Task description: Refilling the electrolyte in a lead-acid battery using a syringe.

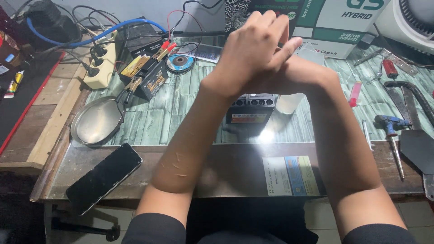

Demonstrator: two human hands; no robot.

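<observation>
Both hands are raised above the bench (135, 156) and pressed together: the left hand (253, 54) lies over the right hand (294, 74), its fingers extended and loosely spread, holding nothing; the right hand is mostly covered, so I cannot tell whether it is curled or flat, though nothing shows in it. Directly beneath the joined hands sits a small black battery (251, 108) with a row of round cell openings along its top, and just beside it, under the right wrist, stands a clear plastic container (289, 101). Judging from this, the hands would do well to separate before lowering, so neither forearm brushes the open cells or tips the container. Farther out past the left hand, a second battery (151, 79) carries clamped leads, worth keeping clear of. A dark phone (104, 177) lies near the left elbow.
</observation>
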